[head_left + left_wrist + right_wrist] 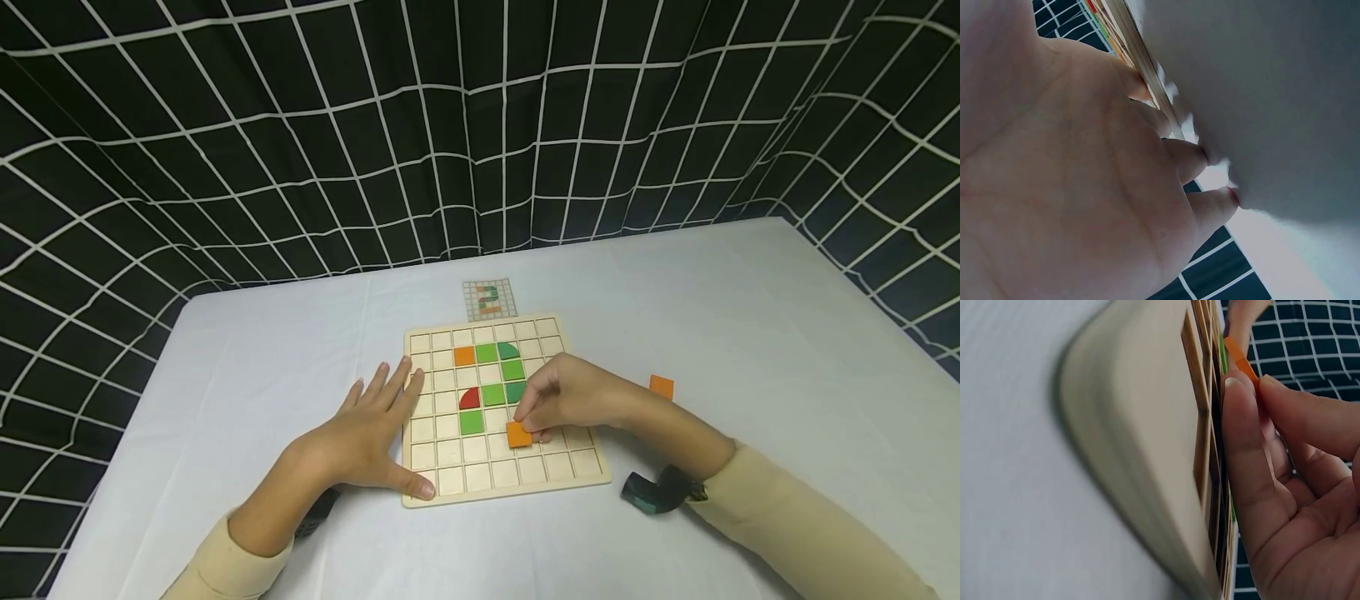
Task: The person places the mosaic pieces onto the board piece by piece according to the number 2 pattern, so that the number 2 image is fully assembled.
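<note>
A wooden grid board (450, 482) lies on the white table. My right hand (566, 393) pinches an orange square tile (517, 434) between thumb and fingers, over the lower middle cells. In the right wrist view that tile (1242, 360) is tilted, one edge raised off the board. Spread flat, my left hand (363, 437) rests along the board's left edge, thumb on the lower left corner. Set in the cells are an orange tile (464, 357), several green squares (486, 353), dark green rounded pieces (507, 351) and a red rounded piece (469, 400).
Behind the board lies a small pattern card (490, 300) with a coloured figure on a grid. Another orange tile (662, 386) is on the table beyond my right forearm. A black wrist device (652, 493) hangs under that arm. A dark gridded curtain (420, 125) stands behind the table.
</note>
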The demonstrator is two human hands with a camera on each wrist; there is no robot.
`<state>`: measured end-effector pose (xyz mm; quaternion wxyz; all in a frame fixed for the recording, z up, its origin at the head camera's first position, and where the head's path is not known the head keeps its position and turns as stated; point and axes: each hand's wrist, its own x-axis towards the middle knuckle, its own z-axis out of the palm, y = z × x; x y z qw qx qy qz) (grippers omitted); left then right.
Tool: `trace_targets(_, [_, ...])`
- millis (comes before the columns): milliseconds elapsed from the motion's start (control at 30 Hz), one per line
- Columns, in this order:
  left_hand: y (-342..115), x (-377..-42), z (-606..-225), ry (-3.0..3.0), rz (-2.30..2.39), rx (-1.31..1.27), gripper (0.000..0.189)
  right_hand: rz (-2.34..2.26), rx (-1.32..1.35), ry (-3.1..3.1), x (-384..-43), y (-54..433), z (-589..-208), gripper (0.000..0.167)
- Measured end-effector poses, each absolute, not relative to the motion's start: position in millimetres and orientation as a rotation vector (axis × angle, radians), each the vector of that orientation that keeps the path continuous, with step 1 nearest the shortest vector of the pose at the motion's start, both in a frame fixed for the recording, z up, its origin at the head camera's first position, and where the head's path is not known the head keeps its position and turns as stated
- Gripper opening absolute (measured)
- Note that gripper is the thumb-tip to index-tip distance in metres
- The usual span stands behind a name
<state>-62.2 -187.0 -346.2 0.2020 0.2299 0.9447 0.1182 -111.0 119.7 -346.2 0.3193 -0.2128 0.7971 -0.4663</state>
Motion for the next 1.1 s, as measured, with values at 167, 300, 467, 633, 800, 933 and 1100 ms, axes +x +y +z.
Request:
trace_targets(167, [-187,-62,-346,2.636,0.333,0.635,0.143,-1.218,-0.565,2.1,-108,109,-345,0.009])
trace_targets(300, [-186,-63,-346,2.637,0.335,0.632,0.143,-1.212,-0.585,2.114,-106,102,-346,0.011])
trace_targets(467, [-186,-63,-346,2.638,0.339,0.63,0.143,-1.212,-0.598,2.099,-105,92,-346,0.011])
trace_targets(633, [-186,-62,-346,2.639,0.347,0.63,0.143,-1.215,-0.579,2.097,-103,85,-345,0.011])
trace_targets(800, [-187,-62,-346,2.641,0.345,0.635,0.143,-1.192,-0.591,2.126,-100,79,-345,0.013])
trace_targets(933, [-187,-63,-346,2.637,0.347,0.631,0.143,-1.169,-0.615,2.143,-99,75,-344,0.014])
trace_targets(1100, [-187,-63,-346,2.632,0.348,0.627,0.143,-1.141,-0.657,2.152,-97,72,-344,0.016])
